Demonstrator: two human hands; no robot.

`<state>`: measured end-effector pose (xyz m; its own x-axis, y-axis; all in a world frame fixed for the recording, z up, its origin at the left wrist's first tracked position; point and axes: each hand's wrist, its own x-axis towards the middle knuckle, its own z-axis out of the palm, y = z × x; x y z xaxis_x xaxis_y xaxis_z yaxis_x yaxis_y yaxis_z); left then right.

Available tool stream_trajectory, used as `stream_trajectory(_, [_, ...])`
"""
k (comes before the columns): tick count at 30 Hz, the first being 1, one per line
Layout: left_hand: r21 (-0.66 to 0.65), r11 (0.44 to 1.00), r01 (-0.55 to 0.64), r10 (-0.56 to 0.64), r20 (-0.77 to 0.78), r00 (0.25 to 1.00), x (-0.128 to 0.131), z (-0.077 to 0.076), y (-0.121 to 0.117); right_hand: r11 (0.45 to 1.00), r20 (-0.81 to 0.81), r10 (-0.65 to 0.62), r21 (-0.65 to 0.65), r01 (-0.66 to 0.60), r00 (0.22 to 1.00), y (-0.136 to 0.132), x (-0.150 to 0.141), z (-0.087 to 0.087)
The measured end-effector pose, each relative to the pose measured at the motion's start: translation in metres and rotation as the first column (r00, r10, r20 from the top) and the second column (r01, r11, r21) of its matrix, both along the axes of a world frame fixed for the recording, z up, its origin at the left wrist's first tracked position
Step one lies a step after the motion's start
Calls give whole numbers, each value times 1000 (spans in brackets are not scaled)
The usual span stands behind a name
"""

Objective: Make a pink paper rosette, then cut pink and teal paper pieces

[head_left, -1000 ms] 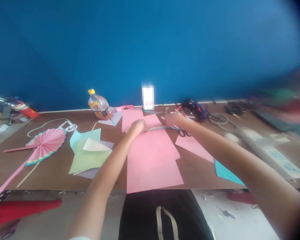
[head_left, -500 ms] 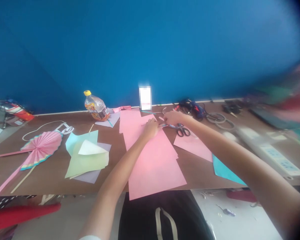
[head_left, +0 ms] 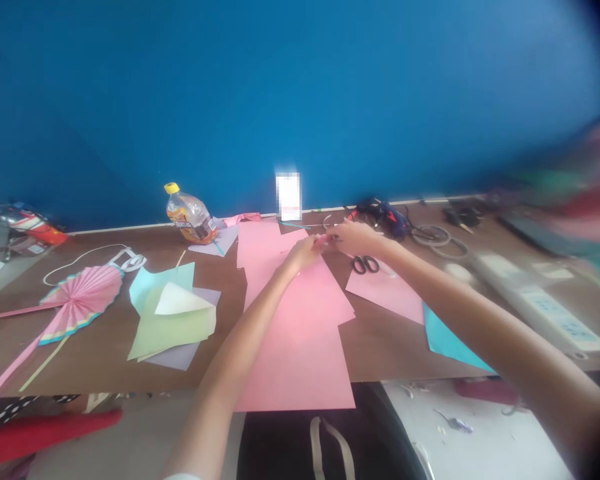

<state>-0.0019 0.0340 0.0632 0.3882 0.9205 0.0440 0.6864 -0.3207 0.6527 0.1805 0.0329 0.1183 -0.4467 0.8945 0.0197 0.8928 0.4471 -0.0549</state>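
Note:
My left hand (head_left: 306, 253) is closed, its fingertips pinching a small pink paper piece (head_left: 322, 239) over the far part of the pink sheets. From the other side, my right hand (head_left: 351, 237) is also closed at the same piece; its fingertips are partly hidden. Overlapping pink paper sheets (head_left: 295, 347) lie under my left forearm, the nearest one reaching past the table's front edge. Scissors (head_left: 365, 265) with black handles rest just below my right hand, which covers their blades. Another pink sheet (head_left: 385, 293) lies beneath the handles.
To the left are a pleated pink paper fan (head_left: 83, 300), green paper (head_left: 175, 327) and a tilted plastic bottle (head_left: 193, 217). A teal sheet (head_left: 453, 340) and a white power strip (head_left: 555, 313) lie right. A blue wall (head_left: 300, 87) rises behind the table.
My left hand has moved slightly right and up to meet the right hand at the small pink piece. The nearest pink sheet has swung left at its front edge.

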Motion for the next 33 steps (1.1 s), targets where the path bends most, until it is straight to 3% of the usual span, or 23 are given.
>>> stream_trajectory(6, [-13,999,-41,40,-43,998,-1,3,-6,996,-72,58,72,-53,996,-7,-6,-10])
stream_trajectory(10, [-94,995,-17,15,-24,1000,-7,7,-6,978,-2,138,156,-136,990,-14,-11,-18])
stream_trajectory(15, [-300,950,88,11,312,950,-25,14,-7,881,66,362,300,-365,930,-21,-15,-18])
stream_trajectory(17, [-358,926,118,22,365,931,-28,21,-10,839,116,404,348,-418,908,-22,-17,-16])
stream_trajectory(20, [-371,921,116,34,375,927,-31,32,-15,783,178,425,419,-459,887,-27,-20,-11])
stream_trajectory(23, [-299,953,58,68,395,916,-39,36,-16,730,183,453,487,-481,873,-41,-18,-2])
stream_trajectory(26, [-252,965,-75,187,460,868,-58,35,-12,727,50,433,572,-381,900,-56,-8,10])
stream_trajectory(29, [-282,959,-19,197,621,759,-70,31,-9,800,-274,344,586,-128,898,-56,3,13])
stream_trajectory(31, [-267,960,79,134,690,711,-67,28,-8,870,-546,252,490,60,799,-46,6,4])
stream_trajectory(33, [-225,961,164,50,720,692,-56,25,-10,932,-752,119,310,188,649,-34,5,-12])
